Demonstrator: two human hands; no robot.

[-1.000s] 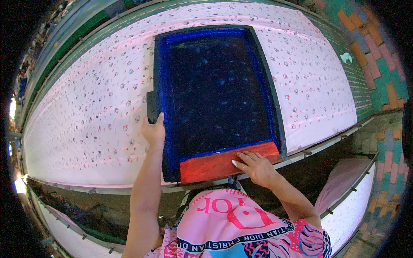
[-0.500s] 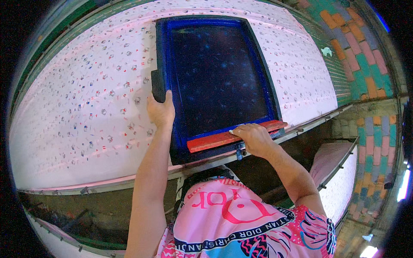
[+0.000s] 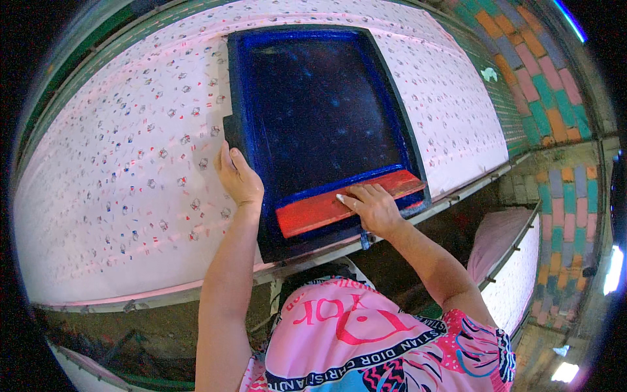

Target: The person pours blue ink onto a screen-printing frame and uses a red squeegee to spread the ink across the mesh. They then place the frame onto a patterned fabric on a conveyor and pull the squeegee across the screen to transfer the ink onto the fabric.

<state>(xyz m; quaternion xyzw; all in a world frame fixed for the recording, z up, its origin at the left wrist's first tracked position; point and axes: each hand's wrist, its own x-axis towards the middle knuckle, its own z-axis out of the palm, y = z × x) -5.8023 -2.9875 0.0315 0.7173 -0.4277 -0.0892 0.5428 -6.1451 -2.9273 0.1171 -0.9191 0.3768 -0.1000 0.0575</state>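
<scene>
Red and flat-faced, the squeegee board [image 3: 313, 213] lies slantwise across the near end of the blue-edged printing screen [image 3: 326, 111], inside its dark rim. Half a second ago it was tipped nearly on edge and showed only a thin strip; now its broad face is turned up. The right hand [image 3: 372, 208] has stayed on it, fingers curled over the board and thumb, white at the tip, along its face, so it is holding the board. The left hand [image 3: 240, 178] is at the screen's left side, by the black block [image 3: 231, 125]. Earlier its thumb lay on the rim; now thumb and fingers point up with a narrow gap, and I cannot tell whether they grip anything.

The screen rests on a long worktop [image 3: 513, 121], green where bare, spread with white fabric [image 3: 150, 163] bearing small grey, red and blue motifs. A metal rail [image 3: 457, 195] runs along the near edge. At lower right is a 2nd white-covered surface [image 3: 521, 281] with pinkish cloth [image 3: 493, 245] bunched beside it. Orange, green, pink and grey bricks [image 3: 548, 85] pave the floor.
</scene>
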